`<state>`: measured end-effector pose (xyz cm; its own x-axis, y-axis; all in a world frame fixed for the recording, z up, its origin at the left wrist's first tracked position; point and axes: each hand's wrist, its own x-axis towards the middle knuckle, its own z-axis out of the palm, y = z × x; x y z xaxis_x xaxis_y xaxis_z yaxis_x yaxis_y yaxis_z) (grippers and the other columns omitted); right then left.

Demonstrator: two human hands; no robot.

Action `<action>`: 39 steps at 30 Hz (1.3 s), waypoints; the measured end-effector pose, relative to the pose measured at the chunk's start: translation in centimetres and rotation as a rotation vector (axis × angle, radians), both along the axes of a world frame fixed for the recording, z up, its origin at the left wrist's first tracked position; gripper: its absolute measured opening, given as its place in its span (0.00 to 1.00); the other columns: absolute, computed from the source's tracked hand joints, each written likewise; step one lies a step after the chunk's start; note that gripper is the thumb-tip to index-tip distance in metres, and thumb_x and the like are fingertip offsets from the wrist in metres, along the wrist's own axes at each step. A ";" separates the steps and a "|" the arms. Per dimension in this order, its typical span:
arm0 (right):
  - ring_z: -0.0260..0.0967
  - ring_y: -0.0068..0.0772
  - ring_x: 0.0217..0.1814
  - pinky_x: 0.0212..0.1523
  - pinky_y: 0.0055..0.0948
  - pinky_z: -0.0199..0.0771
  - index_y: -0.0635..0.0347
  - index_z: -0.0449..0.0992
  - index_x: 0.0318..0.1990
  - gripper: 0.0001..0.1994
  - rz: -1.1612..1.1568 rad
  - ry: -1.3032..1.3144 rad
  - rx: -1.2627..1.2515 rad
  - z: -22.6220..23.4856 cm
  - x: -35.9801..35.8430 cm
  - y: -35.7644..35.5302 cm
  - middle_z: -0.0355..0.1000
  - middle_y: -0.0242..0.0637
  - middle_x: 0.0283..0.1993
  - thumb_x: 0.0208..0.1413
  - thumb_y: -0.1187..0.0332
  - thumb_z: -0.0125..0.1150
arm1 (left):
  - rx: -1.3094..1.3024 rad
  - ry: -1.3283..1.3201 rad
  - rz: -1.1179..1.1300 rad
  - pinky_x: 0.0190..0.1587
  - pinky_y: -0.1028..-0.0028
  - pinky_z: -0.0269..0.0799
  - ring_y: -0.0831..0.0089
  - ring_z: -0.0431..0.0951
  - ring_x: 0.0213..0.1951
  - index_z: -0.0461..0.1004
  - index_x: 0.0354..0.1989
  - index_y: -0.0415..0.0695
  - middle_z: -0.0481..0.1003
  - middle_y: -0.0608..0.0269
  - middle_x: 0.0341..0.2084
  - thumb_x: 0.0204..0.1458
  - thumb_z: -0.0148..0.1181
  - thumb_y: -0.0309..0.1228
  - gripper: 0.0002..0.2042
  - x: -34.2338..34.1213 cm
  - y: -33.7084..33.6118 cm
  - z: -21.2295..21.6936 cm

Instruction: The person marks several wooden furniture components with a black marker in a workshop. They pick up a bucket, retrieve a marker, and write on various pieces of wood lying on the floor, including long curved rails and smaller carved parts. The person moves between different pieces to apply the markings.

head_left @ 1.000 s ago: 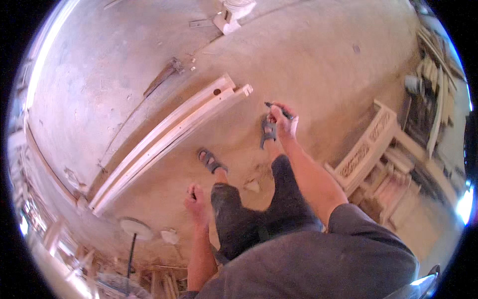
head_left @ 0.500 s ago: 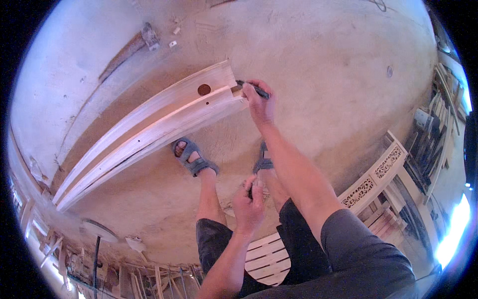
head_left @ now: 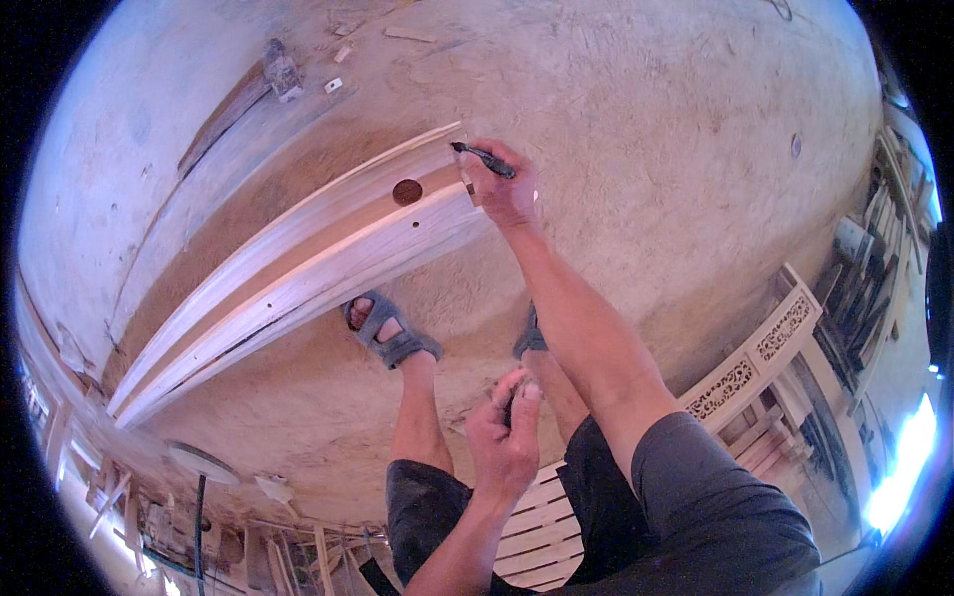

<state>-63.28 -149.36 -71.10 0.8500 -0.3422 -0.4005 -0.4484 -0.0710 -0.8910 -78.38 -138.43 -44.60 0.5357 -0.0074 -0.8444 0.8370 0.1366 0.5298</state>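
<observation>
My right hand grips a black marker, its tip pointing left at the end of a long, curved pale wooden piece. Whether the tip touches the wood I cannot tell. That piece has two long sides with a channel between them, a large round dark hole and several small ones, and it tapers to the far left. Held back near my knees, my left hand is closed around something small and dark that I cannot make out.
A tool with a blocky head and wooden handle lies on the floor at the upper left. To the right rests a frame with carved openwork panels beside stacked timber. A round-topped stand is at the lower left. Below me are pale slats.
My right hand has moved up and slightly left, bringing the marker tip from the notch to the far side's end. My left hand stays closed, shifted slightly as the view moves.
</observation>
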 end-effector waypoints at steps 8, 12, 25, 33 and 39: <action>0.68 0.16 0.33 0.37 0.20 0.70 0.64 0.79 0.39 0.09 -0.071 -0.079 -0.012 0.4 0.5 -0.2 0.74 0.26 0.31 0.52 0.70 0.64 | -0.062 0.112 0.119 0.36 0.82 0.63 0.84 0.66 0.33 0.74 0.49 0.35 0.70 0.71 0.30 0.61 0.56 0.29 0.12 1.4 0.1 -0.1; 0.68 0.16 0.34 0.37 0.20 0.70 0.64 0.79 0.38 0.08 0.047 0.029 -0.007 0.8 0.1 -0.5 0.75 0.26 0.31 0.52 0.71 0.64 | -0.056 0.133 0.119 0.40 0.81 0.65 0.83 0.68 0.35 0.74 0.48 0.34 0.71 0.69 0.31 0.61 0.55 0.29 0.12 1.7 -0.1 -0.2; 0.69 0.15 0.34 0.37 0.20 0.71 0.66 0.79 0.37 0.07 0.140 0.012 -0.043 0.4 -0.9 -0.9 0.75 0.27 0.31 0.52 0.73 0.64 | -0.047 0.115 0.109 0.39 0.81 0.64 0.84 0.66 0.32 0.74 0.48 0.35 0.69 0.72 0.30 0.61 0.56 0.30 0.12 2.5 -0.7 0.0; 0.68 0.15 0.28 0.30 0.20 0.70 0.65 0.79 0.35 0.06 0.065 0.014 -0.012 2.0 -0.5 -0.4 0.73 0.26 0.25 0.51 0.72 0.63 | -0.055 0.105 0.119 0.37 0.82 0.64 0.85 0.65 0.32 0.74 0.49 0.35 0.69 0.73 0.28 0.61 0.55 0.29 0.12 2.6 -0.6 -0.1; 0.68 0.15 0.29 0.30 0.21 0.70 0.64 0.79 0.36 0.07 0.103 -0.013 -0.087 0.7 -0.9 -1.1 0.73 0.26 0.25 0.51 0.71 0.62 | -0.071 0.094 0.108 0.36 0.83 0.63 0.85 0.66 0.32 0.74 0.49 0.35 0.70 0.73 0.29 0.61 0.55 0.28 0.12 3.0 -0.4 0.2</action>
